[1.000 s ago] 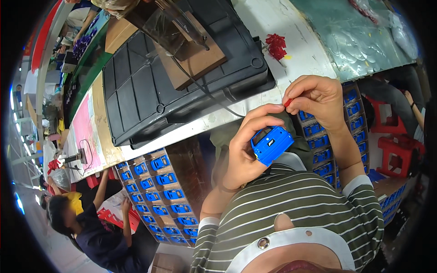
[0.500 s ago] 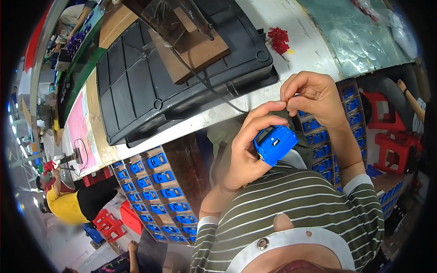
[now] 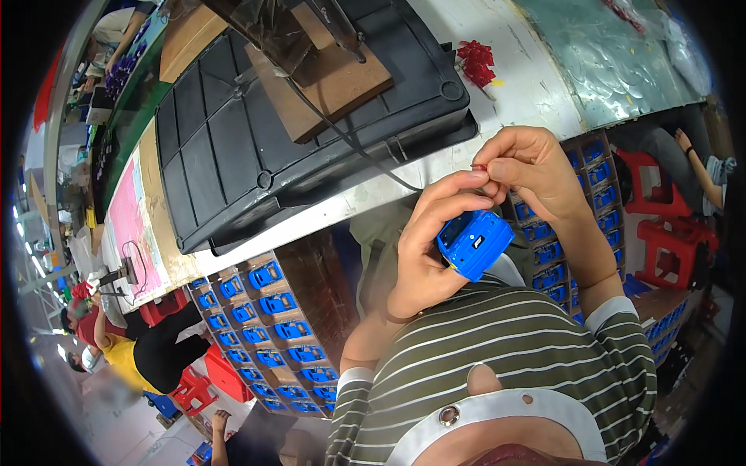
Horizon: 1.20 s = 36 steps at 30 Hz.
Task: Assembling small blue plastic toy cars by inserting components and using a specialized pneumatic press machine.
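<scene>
A blue toy car (image 3: pixel 476 245) rests in my left hand (image 3: pixel 423 256), its fingers curled round the body near my chest. Just above the car, the thumb and fingertips of my right hand (image 3: pixel 536 175) pinch together on a small red piece (image 3: pixel 479 168), mostly covered by the fingers. The fingertips of both hands meet there, so which of them touch the piece is hard to make out. A clump of red plastic parts (image 3: pixel 475 64) lies on the white tabletop (image 3: pixel 536 93) beyond my right hand.
A large black plastic crate (image 3: pixel 210 147) lies on the bench, bearing a wooden block (image 3: pixel 342 97) with a fixture and a dark cable. Trays of blue toy cars (image 3: pixel 268 330) stand at my left, more cars (image 3: pixel 548 252) at my right. Red stools (image 3: pixel 664 252) and other people are further off.
My right fingertips have come down slightly and pressed together, and the red piece now shows between them. The car has tilted a little and moved slightly right in my left hand.
</scene>
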{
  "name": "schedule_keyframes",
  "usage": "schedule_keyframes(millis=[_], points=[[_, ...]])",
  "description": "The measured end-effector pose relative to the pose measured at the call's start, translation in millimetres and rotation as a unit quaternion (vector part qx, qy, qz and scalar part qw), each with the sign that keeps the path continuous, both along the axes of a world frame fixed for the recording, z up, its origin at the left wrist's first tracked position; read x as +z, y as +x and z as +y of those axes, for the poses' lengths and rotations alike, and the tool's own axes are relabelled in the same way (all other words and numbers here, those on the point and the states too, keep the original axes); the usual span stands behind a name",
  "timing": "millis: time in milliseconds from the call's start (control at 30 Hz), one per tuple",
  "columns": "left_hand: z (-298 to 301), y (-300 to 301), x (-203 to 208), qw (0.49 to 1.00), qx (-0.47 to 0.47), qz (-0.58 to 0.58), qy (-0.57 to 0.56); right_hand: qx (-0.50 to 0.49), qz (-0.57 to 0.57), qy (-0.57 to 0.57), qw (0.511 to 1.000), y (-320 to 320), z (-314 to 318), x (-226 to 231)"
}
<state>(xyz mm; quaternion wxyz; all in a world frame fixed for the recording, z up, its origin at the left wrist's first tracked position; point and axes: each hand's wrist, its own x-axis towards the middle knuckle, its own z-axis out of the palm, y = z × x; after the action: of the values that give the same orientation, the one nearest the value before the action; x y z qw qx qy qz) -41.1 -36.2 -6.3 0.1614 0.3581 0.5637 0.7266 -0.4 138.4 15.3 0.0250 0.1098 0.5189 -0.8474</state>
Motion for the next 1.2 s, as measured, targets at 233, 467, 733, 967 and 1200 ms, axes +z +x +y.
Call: schedule_keyframes(millis=[233,467,733,967,1200], points=[[-4.2,-4.0,5.0,0.998,-0.031,0.044,-0.032,0.043,-0.014,0.038,0.998,-1.6,8.7,12.0],[-7.3,-0.7,-0.6,0.994,-0.045,-0.099,-0.014,-0.076,0.059,0.274,0.957,8.7,-1.9,28.0],[-9.0,-0.6,0.5,0.99,-0.103,-0.095,0.001,0.021,0.249,0.408,0.878,14.4,3.2,43.3],[-8.9,2.9,1.7,0.99,-0.098,-0.097,-0.011,0.058,0.178,0.382,0.905,20.9,0.8,50.6],[-9.9,7.2,-1.1,0.991,-0.085,-0.102,-0.011,0.025,0.315,0.515,0.797,25.9,-3.2,40.0]])
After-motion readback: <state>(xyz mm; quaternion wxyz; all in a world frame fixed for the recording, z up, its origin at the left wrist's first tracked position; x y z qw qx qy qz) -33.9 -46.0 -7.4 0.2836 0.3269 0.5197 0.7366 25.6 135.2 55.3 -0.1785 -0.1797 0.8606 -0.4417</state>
